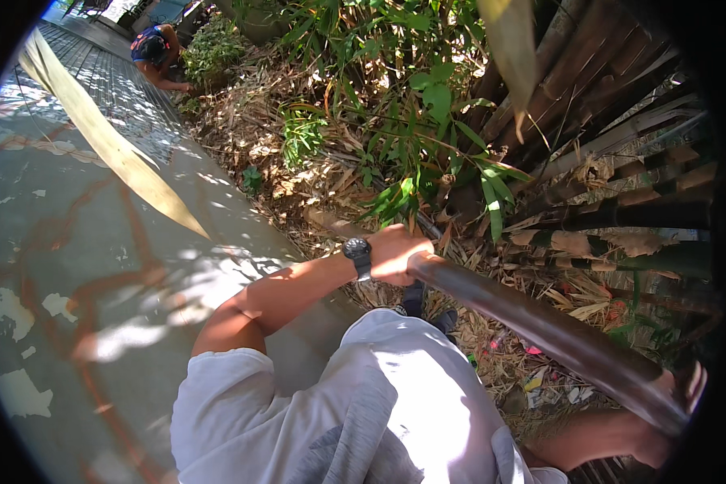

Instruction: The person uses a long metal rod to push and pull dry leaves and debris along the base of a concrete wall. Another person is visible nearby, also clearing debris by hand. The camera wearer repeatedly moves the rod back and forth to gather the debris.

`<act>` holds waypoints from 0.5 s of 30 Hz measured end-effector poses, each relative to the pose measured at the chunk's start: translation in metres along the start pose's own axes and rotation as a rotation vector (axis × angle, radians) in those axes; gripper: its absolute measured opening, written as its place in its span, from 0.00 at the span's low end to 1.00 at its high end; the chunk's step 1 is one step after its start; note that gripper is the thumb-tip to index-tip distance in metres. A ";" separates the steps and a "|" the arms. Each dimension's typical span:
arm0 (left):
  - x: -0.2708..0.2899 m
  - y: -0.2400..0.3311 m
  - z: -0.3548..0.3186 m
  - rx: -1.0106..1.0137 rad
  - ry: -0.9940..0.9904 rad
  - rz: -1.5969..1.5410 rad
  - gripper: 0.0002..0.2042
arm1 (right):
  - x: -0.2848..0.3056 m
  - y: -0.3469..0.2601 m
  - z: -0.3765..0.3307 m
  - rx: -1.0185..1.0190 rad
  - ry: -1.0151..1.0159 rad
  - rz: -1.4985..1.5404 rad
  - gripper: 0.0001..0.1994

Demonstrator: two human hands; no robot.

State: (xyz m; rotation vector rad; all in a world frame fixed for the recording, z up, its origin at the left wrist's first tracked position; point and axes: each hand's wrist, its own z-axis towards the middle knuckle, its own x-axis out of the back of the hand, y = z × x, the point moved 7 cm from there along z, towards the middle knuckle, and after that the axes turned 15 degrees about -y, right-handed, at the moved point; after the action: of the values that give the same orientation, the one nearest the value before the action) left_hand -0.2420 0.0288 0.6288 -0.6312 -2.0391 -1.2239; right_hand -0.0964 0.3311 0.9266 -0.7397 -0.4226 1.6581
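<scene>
My left hand (397, 252), with a dark watch on its wrist, is closed around a thick brown bamboo stalk (540, 323) that runs from the middle down to the lower right. My right hand (679, 395) grips the same stalk at its lower right end, partly cut off by the picture's dark rim. The stalk lies slanted over dry leaves in front of a clump of bamboo stems (621, 161). My grey-white shirt fills the lower middle.
A paved path (81, 242) with patchy paint runs along the left. A long dry bamboo leaf (113, 145) hangs across it. Green shoots (427, 121) and leaf litter lie along the path's edge. Another person (157, 52) crouches at the far upper left.
</scene>
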 end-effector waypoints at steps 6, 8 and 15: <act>-0.151 -0.273 -0.077 0.991 -0.327 -0.084 0.27 | -0.088 0.143 -0.137 -0.294 0.102 0.064 0.25; -0.179 -0.280 -0.065 0.849 -0.160 -0.114 0.29 | -0.071 0.141 -0.147 -0.327 0.195 -0.007 0.23; -0.207 -0.233 -0.046 0.924 0.060 -0.144 0.30 | -0.035 0.138 -0.188 -0.507 -0.071 -0.015 0.28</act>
State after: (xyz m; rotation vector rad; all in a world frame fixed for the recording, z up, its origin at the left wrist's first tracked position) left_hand -0.2528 -0.1293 0.3558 0.0020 -2.3144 -0.2547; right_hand -0.0688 0.2441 0.7095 -1.0449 -0.9167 1.5795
